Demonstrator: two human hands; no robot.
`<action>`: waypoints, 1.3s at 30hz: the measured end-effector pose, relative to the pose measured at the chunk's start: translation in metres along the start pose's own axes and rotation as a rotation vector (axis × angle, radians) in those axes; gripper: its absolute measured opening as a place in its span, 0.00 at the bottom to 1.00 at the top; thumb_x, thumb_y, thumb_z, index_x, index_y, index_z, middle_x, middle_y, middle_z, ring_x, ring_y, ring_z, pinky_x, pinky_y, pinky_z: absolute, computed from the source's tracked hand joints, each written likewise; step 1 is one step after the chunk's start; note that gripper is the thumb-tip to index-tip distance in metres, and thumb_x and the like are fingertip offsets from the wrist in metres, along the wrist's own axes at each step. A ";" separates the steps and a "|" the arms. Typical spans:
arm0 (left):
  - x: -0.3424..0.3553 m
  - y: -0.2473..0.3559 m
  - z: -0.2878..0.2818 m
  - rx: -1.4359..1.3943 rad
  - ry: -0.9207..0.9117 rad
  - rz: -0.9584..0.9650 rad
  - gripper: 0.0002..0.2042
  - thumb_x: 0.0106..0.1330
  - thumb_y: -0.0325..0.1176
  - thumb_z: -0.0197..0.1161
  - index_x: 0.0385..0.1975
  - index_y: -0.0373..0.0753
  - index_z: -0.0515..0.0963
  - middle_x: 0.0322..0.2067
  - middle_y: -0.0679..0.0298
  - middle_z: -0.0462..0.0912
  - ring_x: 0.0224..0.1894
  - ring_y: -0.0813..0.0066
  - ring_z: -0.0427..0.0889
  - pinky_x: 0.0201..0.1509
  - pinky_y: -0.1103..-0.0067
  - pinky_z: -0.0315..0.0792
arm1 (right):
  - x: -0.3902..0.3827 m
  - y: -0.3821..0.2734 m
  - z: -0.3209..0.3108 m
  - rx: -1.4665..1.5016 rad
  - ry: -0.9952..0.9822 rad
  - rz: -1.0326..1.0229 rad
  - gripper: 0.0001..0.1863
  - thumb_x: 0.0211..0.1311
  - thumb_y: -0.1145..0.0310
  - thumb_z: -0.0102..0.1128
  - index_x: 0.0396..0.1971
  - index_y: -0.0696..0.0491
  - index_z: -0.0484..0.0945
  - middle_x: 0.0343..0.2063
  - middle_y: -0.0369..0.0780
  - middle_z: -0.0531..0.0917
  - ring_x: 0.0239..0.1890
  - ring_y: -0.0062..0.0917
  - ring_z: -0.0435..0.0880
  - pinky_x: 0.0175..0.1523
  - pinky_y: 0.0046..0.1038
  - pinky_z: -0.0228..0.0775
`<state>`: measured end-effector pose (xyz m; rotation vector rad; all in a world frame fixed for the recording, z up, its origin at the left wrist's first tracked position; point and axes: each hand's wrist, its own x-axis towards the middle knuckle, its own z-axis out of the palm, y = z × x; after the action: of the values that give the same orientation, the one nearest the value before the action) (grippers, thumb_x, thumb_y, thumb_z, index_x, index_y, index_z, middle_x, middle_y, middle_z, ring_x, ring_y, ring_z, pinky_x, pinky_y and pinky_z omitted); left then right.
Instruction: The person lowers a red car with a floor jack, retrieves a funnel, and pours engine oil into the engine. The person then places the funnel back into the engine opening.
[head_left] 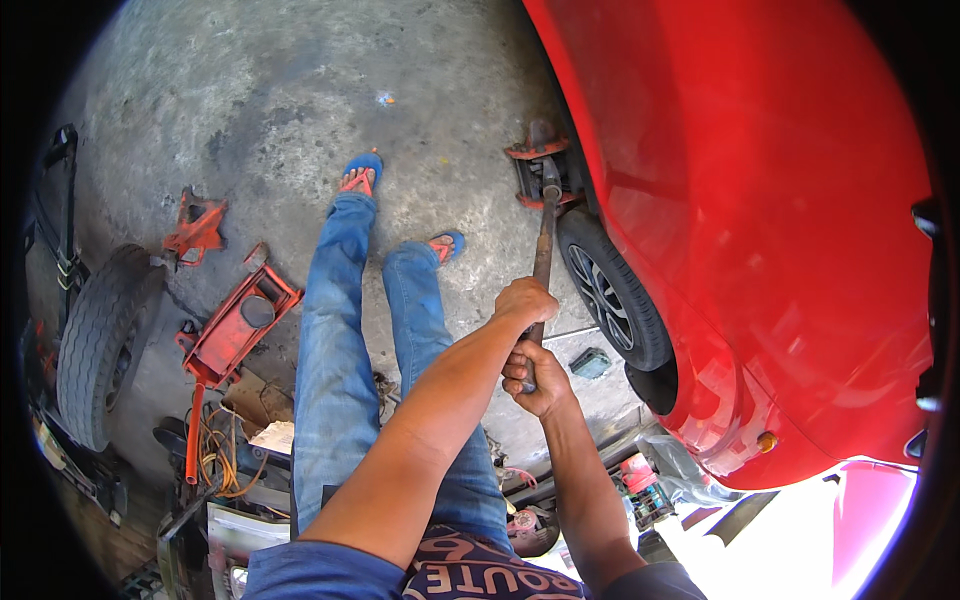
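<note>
A long metal jack handle (546, 235) slants from my hands up to a floor jack (538, 172) with worn red parts. That jack stands at the side of a red car (760, 200), partly under its body. My left hand (527, 300) is closed around the handle's upper part. Lower down, at the handle's near end, my right hand (538, 376) grips it with fingers wrapped round. Just right of the handle is the car's wheel (610, 290), a black tyre on a spoked rim. Under the car, the jack's contact point is hidden.
On the left lie another red floor jack (240, 325), a red metal stand (197, 230) and a large loose tyre (105, 345). Orange cable (220, 460) is coiled near my legs. A small dark green object (591, 363) rests on the floor beside the wheel.
</note>
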<state>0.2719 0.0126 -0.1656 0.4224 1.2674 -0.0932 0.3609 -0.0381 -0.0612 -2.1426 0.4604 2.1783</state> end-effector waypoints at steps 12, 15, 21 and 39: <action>0.000 -0.001 -0.001 -0.009 -0.026 0.030 0.20 0.57 0.35 0.63 0.49 0.35 0.84 0.51 0.51 0.85 0.56 0.58 0.84 0.56 0.70 0.78 | -0.008 -0.004 0.008 -0.017 0.026 0.014 0.09 0.63 0.69 0.62 0.30 0.45 0.69 0.18 0.27 0.67 0.17 0.13 0.65 0.21 0.22 0.55; 0.010 -0.005 -0.001 -0.021 -0.040 0.068 0.20 0.50 0.36 0.67 0.45 0.35 0.85 0.48 0.51 0.86 0.52 0.58 0.86 0.53 0.70 0.79 | -0.007 -0.007 0.012 -0.069 0.045 0.001 0.08 0.63 0.69 0.62 0.32 0.46 0.70 0.18 0.27 0.67 0.17 0.13 0.66 0.21 0.22 0.56; 0.032 -0.003 0.011 -0.081 -0.033 0.094 0.21 0.41 0.39 0.72 0.36 0.34 0.86 0.41 0.49 0.87 0.45 0.57 0.88 0.48 0.69 0.80 | -0.017 -0.022 0.016 -0.179 0.099 -0.005 0.07 0.64 0.67 0.63 0.35 0.47 0.73 0.17 0.27 0.67 0.17 0.13 0.67 0.21 0.22 0.56; 0.015 0.016 0.032 -1.196 -0.518 0.064 0.18 0.61 0.43 0.70 0.39 0.35 0.78 0.32 0.60 0.82 0.30 0.69 0.83 0.35 0.71 0.81 | -0.079 -0.085 0.079 -1.712 0.787 -0.080 0.23 0.61 0.60 0.63 0.42 0.67 0.78 0.32 0.54 0.86 0.34 0.40 0.90 0.43 0.37 0.80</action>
<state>0.3100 0.0179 -0.1677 -0.5713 0.6181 0.5615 0.3082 0.0756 0.0011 -3.3198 -2.2088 1.4297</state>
